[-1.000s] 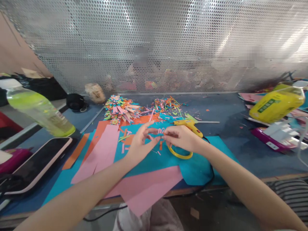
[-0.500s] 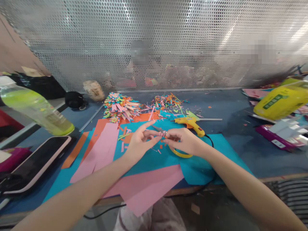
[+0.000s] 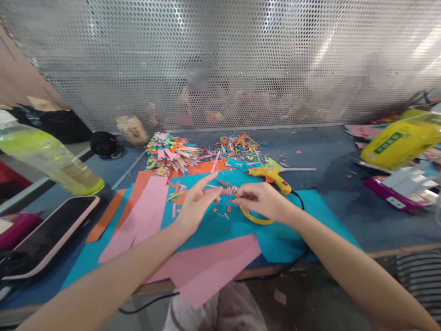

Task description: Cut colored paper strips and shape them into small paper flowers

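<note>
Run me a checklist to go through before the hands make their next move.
1. Right hand has the pink looped piece: ok, it appears pinched at the fingertips.
2. Left hand clear of that piece: cannot tell; its fingertips are close, contact unclear.
3. Glue gun resting on the work surface, unheld: ok, just beyond the right hand.
4. Glue gun cool: cannot tell.
5. Scissors fully visible: not ok, the right hand hides part of them.
6. Near pink sheet fully supported: not ok, a corner overhangs the near edge.

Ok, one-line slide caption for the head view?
A pink looped paper strip between two bare hands, above blue paper, near a yellow glue gun.
</note>
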Motion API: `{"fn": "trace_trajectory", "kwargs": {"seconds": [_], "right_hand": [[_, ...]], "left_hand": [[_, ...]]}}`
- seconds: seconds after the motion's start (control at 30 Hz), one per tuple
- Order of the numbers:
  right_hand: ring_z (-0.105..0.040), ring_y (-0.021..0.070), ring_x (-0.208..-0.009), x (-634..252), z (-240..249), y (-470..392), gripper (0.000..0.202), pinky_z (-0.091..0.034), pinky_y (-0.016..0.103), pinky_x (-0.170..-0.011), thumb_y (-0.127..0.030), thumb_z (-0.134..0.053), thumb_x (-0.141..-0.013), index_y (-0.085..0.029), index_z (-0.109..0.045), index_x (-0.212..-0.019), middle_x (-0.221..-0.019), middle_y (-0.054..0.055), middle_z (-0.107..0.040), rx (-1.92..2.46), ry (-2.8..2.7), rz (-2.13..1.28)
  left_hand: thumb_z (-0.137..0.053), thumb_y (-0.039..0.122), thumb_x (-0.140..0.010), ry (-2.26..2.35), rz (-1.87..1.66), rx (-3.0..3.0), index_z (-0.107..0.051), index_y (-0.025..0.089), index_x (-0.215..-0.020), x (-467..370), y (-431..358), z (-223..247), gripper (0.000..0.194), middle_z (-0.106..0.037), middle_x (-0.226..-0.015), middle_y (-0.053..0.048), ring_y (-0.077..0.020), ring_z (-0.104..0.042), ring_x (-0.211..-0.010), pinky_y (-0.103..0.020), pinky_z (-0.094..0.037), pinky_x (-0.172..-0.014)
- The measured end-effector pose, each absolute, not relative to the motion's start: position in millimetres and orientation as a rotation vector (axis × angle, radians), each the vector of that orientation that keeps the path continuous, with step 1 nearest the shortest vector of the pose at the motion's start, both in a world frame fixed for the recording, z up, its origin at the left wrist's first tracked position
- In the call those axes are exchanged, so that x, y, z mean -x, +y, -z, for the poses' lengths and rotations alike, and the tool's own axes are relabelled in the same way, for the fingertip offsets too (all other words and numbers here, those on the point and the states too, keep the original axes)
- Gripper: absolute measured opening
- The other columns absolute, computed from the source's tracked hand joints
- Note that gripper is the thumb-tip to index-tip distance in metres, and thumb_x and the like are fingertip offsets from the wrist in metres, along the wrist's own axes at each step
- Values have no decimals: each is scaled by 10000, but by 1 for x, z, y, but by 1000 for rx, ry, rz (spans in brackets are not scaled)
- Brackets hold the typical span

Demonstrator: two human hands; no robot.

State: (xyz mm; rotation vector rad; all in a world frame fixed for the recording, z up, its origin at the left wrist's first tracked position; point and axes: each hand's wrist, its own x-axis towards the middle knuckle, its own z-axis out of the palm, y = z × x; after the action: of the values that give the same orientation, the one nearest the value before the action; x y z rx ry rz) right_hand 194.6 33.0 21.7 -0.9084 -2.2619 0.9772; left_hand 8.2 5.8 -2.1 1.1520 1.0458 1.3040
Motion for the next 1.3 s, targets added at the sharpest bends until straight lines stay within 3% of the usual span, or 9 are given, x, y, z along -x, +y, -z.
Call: {"fn": "trace_trajectory", "kwargs": {"seconds": [0.23,0.53,0.87,1.1,1.2,1.3], "right_hand": [[-493,80,-507,-197,-22,33,231,-369,188,-499,-344,-541,-811,-164,-546,-666,-562,-18,-571,903,-2273,-949],[-445,75,-517,-197,-18,37,249,-332,193,-495,-339,-529,-807,-157,-539,-637,-561,-24,-528,897,-2276,-896],[-440,64,-502,-200,-19,38,234,-343,185,-501,-318,-528,-808,-159,-513,-637,-544,-39,-484,880,-2230,-933],[-450,66,-448,-206,-24,40,282,-362,194,-479,-391,-522,-810,-171,-482,-638,-505,-47,-491,928,-2152,-989],[-455,68,-448,-208,-22,46,291,-364,200,-485,-397,-513,-814,-171,-483,-635,-502,-43,-505,966,-2126,-936],[-495,76,-462,-210,-19,52,290,-378,203,-491,-395,-510,-813,-169,-486,-633,-525,-36,-526,966,-2109,-925]], "left_hand": [[-712,265,-662,996,-1268,-1138,-393,197,-1320,-10,2,2,734,-707,-772,-13,-157,-641,-765,-259,-482,-698],[-732,257,-642,1036,-1200,-1198,-379,195,-1325,-13,-3,-5,772,-724,-884,-70,-222,-653,-864,-272,-512,-671],[-690,292,-695,1104,-1177,-1453,-378,193,-1325,-12,-4,-1,710,-702,-990,-79,-227,-570,-1073,-338,-447,-892],[-585,261,-784,1130,-1273,-1724,-167,240,-1399,-10,-8,3,745,-578,-1221,-110,-227,-550,-1086,-369,-454,-852],[-600,227,-764,1142,-1237,-2218,-307,252,-1339,-17,-25,1,647,-629,-1113,-78,-224,-549,-1063,-396,-411,-900],[-589,277,-777,924,-939,-2607,-540,255,-1105,-34,-48,-4,333,-652,-1040,-45,-195,-578,-981,-362,-405,-880]]}}
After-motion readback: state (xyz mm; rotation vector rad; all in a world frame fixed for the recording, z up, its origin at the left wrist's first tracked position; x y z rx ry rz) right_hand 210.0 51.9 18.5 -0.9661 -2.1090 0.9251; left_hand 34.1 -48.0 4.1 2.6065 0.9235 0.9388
